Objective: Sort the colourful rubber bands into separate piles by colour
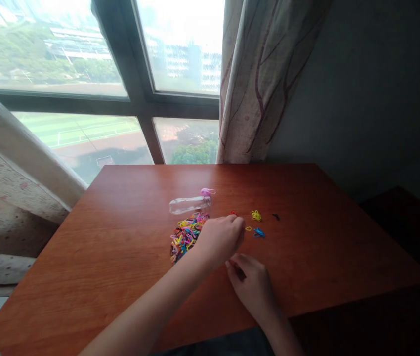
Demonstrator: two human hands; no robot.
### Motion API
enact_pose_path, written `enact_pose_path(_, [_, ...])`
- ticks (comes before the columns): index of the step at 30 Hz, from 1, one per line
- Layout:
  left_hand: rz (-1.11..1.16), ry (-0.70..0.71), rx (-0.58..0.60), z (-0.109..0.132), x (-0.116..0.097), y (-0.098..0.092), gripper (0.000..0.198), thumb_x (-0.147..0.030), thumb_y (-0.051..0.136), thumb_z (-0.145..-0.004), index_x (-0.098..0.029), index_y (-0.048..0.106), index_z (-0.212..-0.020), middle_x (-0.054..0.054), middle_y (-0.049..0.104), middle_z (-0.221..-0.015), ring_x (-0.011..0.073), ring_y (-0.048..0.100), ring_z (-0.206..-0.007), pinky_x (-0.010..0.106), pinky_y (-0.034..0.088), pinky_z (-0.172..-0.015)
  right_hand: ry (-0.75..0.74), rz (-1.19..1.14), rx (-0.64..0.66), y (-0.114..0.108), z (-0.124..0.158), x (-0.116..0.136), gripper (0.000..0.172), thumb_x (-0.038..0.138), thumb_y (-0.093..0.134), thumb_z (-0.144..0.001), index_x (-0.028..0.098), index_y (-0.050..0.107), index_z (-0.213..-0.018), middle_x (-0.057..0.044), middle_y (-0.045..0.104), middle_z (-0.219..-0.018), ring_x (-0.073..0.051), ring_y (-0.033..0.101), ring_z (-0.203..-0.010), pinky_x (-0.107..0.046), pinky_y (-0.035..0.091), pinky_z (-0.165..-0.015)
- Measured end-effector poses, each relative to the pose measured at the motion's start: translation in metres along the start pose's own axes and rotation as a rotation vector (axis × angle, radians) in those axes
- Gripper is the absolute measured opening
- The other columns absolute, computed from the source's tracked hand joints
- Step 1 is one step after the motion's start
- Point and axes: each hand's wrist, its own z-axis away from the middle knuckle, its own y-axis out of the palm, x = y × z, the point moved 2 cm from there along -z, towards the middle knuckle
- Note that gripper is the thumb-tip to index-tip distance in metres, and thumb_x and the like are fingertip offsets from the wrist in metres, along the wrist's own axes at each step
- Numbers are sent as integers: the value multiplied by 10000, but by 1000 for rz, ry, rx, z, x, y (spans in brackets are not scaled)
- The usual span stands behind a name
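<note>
A heap of small rubber bands in many colours [186,233] lies on the wooden table [128,232]. My left hand [222,238] hovers just right of the heap, fingers curled in a pinch near a red band [233,213]; what it holds is hidden. My right hand [250,286] rests on the table below it, fingers curled round something dark I cannot make out. Small sorted bands lie beyond: yellow [256,215], blue [258,232], black [275,216]. A clear plastic bottle [189,204] lies on its side behind the heap, its pink cap [207,191] off beside its mouth.
A window [84,74] and a patterned curtain [258,79] stand behind the table. Patterned fabric [6,198] lies at the left. A dark wall is at the right, with dark furniture [402,222] beside the table's right edge.
</note>
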Motion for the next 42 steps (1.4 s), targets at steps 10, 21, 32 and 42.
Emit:
enact_pose_path(10, [38, -89, 107, -81, -14, 18, 351, -344, 604, -941, -178, 576, -1248, 95, 601, -1252, 227, 626, -1060, 431, 548, -879, 9, -101, -29, 3, 1, -3, 171, 197, 508, -944, 211, 678, -947, -36, 726, -853, -189, 686, -766, -286, 505, -707])
enact_pose_path(21, [76, -33, -21, -44, 9, 2, 163, -225, 550, -922, -227, 682, -1018, 36, 720, -953, 200, 676, -896, 309, 515, -785, 15, -87, -20, 2, -1, -1, 169, 178, 516, -933, 212, 681, -918, -24, 720, -837, -175, 669, -733, -270, 482, -694])
enact_pose_path(32, [242, -120, -320, 115, 60, -14, 142, -248, 527, -936, -220, 663, -969, 3, 703, -815, 131, 640, -661, 222, 473, -614, 5, 13, 28, 3, 0, 3, 164, 180, 513, -942, 227, 667, -910, -8, 703, -811, -167, 651, -725, -259, 430, -689])
enact_pose_path(42, [35, -121, -330, 149, 60, 19, 178, -281, 485, -957, -250, 655, -994, 7, 740, -900, 175, 711, -729, 248, 510, -631, -55, 114, 65, 12, -7, 18, 191, 172, 481, -954, 225, 658, -905, -20, 696, -809, -178, 640, -743, -267, 412, -707])
